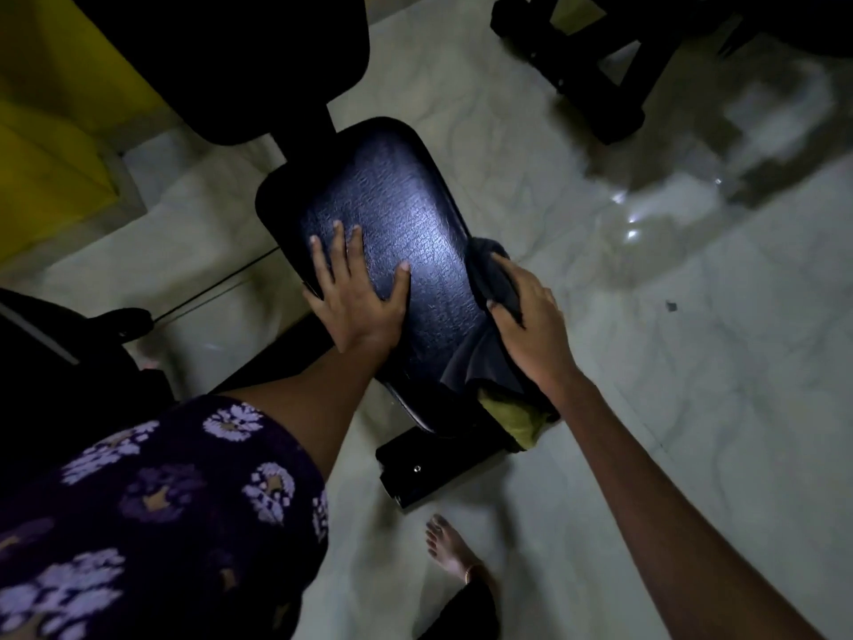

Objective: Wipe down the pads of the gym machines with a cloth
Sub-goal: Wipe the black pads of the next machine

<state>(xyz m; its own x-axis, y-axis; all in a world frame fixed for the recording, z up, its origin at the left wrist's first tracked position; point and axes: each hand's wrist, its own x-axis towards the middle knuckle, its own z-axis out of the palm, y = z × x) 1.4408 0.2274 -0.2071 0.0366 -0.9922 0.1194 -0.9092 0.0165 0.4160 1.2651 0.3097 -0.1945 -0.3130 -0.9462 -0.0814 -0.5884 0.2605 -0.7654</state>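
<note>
A dark textured seat pad (406, 224) of a gym bench fills the middle of the view. My left hand (355, 293) lies flat on its near left part, fingers spread and straight. My right hand (526, 316) grips a dark cloth (489, 270) against the pad's right edge, fingers curled over it. A loose end of the cloth hangs down beside the pad, with a yellow-green part (512, 420) showing below my wrist.
A black back pad (221, 62) rises at the upper left. The bench's black base (429, 468) stands on the pale tiled floor (646, 362). Another machine's black frame (586, 71) is at the top right. My bare foot (450, 549) is near the base. A yellow wall (51, 131) is on the left.
</note>
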